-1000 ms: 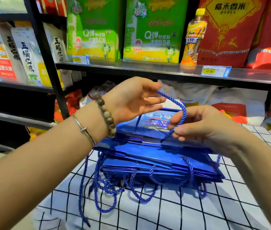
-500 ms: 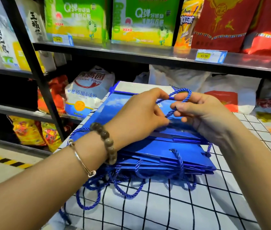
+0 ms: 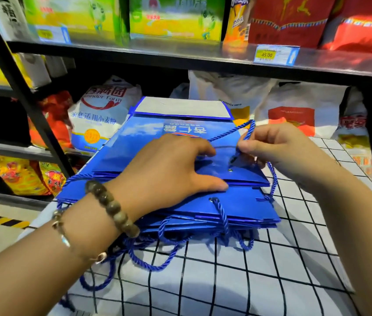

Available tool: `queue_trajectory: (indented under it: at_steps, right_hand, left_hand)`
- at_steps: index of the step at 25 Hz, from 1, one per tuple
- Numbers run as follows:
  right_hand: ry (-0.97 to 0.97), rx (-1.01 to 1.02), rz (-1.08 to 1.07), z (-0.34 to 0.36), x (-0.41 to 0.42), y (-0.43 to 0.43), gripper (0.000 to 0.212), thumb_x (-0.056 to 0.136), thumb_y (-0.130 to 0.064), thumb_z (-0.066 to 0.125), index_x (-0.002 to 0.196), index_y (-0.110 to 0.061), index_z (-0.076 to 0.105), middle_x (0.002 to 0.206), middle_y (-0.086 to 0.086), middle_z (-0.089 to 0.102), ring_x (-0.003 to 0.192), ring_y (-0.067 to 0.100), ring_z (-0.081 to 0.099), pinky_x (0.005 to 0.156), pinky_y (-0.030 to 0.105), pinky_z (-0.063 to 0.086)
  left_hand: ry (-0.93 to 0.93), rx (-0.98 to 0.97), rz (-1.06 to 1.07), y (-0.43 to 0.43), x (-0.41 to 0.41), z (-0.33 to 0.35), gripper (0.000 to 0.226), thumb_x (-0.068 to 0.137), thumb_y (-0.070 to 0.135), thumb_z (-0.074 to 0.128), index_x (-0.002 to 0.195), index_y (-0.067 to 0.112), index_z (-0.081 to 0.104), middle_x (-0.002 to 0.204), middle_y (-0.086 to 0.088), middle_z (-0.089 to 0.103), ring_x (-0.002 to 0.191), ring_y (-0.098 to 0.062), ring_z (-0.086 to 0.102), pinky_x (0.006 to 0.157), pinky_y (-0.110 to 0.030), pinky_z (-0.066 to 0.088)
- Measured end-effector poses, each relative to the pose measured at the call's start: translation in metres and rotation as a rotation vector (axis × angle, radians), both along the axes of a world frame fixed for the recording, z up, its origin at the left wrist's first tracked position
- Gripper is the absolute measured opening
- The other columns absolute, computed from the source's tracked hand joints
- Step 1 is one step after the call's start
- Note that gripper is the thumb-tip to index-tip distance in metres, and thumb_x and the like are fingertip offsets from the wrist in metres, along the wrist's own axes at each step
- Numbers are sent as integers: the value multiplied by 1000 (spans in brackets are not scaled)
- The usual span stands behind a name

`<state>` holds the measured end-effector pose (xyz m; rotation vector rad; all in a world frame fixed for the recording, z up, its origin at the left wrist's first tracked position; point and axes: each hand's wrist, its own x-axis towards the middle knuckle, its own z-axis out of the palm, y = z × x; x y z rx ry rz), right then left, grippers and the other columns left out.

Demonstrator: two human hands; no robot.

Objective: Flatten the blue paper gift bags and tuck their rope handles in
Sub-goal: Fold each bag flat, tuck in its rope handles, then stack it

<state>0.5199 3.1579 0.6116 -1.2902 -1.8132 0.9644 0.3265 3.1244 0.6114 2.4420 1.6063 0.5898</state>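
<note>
bag stack (image 3: 248,208) on your cloth (image 3: 271,281), left hand (image 3: 164,169) on top, right hand (image 3: 278,147) with rope handle (image 3: 230,131) just right, shelf (image 3: 180,53) far behind

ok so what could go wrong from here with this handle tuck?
1. The right hand pinches the rope handle; a hard pull could tear the top bag at its hole.
2. The left hand presses on a staggered stack, which may slide on the checked cloth.
3. The lower bags' loose handles trail in front and might snag or tangle.
</note>
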Motion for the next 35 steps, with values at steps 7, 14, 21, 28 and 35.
queue_trajectory:
  at_steps: [7,14,21,28,35]
  right_hand:
    - [-54,-50,53,-3,-3,-7,21,90,-11,51,82,7,58,64,-2,55,48,-7,50,50,4,37]
    - [-165,25,15,-7,-11,-4,28,88,-20,54,72,2,54,64,5,50,52,5,41,49,16,34]
    - [-169,130,12,0,-11,-2,18,86,-12,58,75,3,59,69,5,66,54,3,58,53,15,46]
    - [-58,94,64,6,-15,-9,15,80,1,63,68,-10,62,50,-11,64,51,0,59,45,6,40]
    - [-189,115,125,9,-18,-10,26,75,-2,70,75,-26,61,56,-8,63,50,0,53,49,8,40]
  left_hand:
    - [-60,121,-42,-4,-11,-12,47,69,64,53,96,31,71,96,12,72,94,-15,64,78,-35,50]
    - [-53,301,-166,-3,-13,-17,27,74,28,51,88,22,73,76,6,73,65,-15,67,56,-31,56]
    - [-87,372,-228,-3,-15,-21,33,76,25,45,92,15,73,78,-3,74,67,-20,70,56,-37,56]
    - [-91,418,-226,-4,-15,-23,34,76,25,45,91,15,73,76,-2,74,65,-19,69,54,-34,56]
    - [-79,433,-223,-4,-13,-25,29,79,24,44,90,14,70,73,-4,72,63,-24,68,51,-36,55]
